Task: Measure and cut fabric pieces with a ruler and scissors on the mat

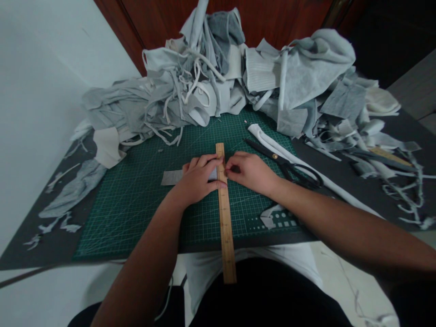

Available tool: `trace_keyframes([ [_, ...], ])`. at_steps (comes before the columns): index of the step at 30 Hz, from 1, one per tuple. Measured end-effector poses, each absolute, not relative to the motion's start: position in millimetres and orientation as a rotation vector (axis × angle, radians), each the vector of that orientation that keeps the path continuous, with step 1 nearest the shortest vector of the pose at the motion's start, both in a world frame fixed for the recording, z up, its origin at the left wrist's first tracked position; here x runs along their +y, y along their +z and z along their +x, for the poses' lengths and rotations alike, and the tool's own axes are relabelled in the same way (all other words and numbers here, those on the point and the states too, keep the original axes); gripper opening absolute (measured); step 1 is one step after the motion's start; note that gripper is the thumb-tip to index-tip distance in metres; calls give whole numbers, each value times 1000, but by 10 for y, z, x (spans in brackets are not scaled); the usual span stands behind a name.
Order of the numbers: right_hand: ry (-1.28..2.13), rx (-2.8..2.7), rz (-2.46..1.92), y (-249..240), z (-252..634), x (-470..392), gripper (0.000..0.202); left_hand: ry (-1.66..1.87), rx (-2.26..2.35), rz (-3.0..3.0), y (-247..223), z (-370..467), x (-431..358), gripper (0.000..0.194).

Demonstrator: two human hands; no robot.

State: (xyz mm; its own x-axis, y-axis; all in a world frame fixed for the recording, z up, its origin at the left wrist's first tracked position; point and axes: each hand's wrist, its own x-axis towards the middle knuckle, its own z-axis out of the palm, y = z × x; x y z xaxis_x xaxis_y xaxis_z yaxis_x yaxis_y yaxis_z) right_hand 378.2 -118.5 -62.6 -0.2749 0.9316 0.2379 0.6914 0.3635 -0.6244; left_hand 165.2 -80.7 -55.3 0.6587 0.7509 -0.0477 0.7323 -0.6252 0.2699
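Note:
A wooden ruler (226, 227) lies lengthwise over the green cutting mat (136, 200), its near end jutting past the table edge. My left hand (200, 177) rests on a narrow grey fabric strip (171, 177), fingers spread, with thumb and fingertips at the ruler's left edge. On the ruler's right side, my right hand (247, 171) is curled, thumb and forefinger pinched beside the edge; whatever lies between them is too small to make out. Black scissors (275, 156) lie right of my right hand, next to a long white fabric tube (289, 156).
Heaps of grey fabric (306, 68) line the back of the table. More scraps (76, 188) lie at the left, and a tangle of strips (405, 181) at the right. A small scrap (269, 218) sits near the front edge.

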Motion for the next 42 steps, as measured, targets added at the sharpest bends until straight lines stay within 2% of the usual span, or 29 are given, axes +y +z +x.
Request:
trace_keyframes([
  [36,486,-1986,-1464,-654,3784,-1074,9,88,1214,2609,-536,1665,-815,67],
  [42,563,-2082,-1350,-628,3817,-1136,2,91,1215,2613,-540,1655,-813,67],
])
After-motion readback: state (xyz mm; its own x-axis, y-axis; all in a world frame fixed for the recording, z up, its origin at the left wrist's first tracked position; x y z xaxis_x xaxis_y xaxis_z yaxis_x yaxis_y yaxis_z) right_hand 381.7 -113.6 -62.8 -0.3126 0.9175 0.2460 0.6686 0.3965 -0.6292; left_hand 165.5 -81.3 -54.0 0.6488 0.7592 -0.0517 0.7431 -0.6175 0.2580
